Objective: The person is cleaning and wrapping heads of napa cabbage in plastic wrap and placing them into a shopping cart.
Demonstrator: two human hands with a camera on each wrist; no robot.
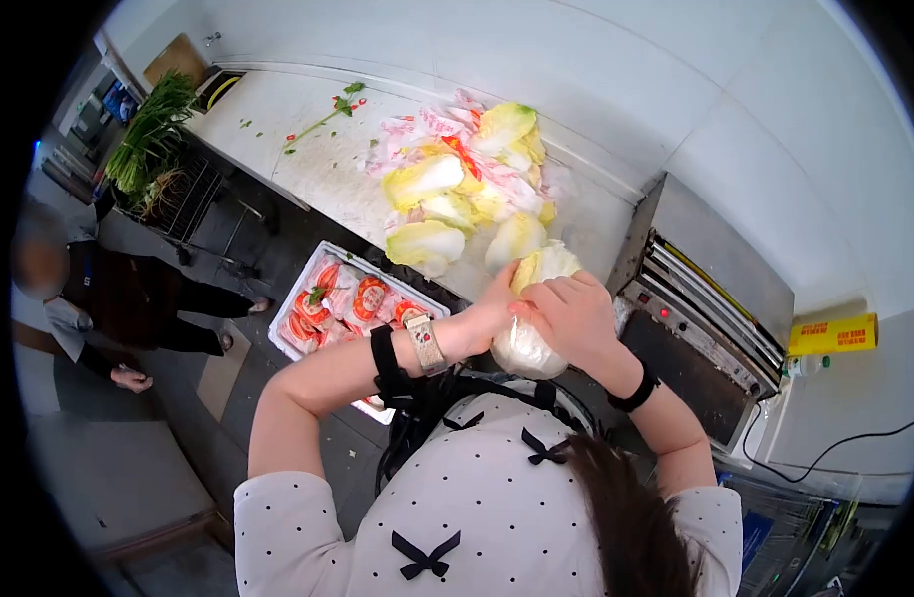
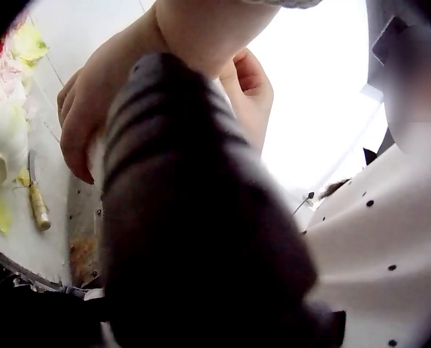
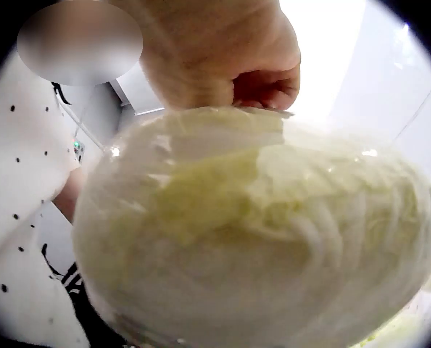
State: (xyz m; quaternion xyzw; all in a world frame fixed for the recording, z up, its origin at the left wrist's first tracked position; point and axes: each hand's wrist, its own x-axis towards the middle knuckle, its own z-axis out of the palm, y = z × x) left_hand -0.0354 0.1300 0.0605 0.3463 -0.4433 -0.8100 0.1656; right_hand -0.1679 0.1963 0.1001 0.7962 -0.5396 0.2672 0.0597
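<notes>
A napa cabbage in clear plastic film [image 1: 528,350] is held in front of the body, at the counter's near edge. My left hand [image 1: 492,310] grips it from the left side, near its leafy end. On the upper right my right hand [image 1: 579,316] holds the same wrapped cabbage. Seen from the right wrist, the glossy film [image 3: 266,239] covers pale yellow-green leaves, and the curled right fingers [image 3: 277,90] sit at its top. A dark, blurred shape blocks much of the left wrist view, hiding most of the cabbage below the left hand [image 2: 110,101].
Several unwrapped cabbages [image 1: 422,244] lie on printed plastic on the white counter [image 1: 317,169]. A wooden-handled knife [image 2: 38,206] rests there. A wrapping machine [image 1: 696,308] stands right. At left are a foam box [image 1: 276,333] of packages, green onions [image 1: 153,129] on a cart and another person [image 1: 128,289].
</notes>
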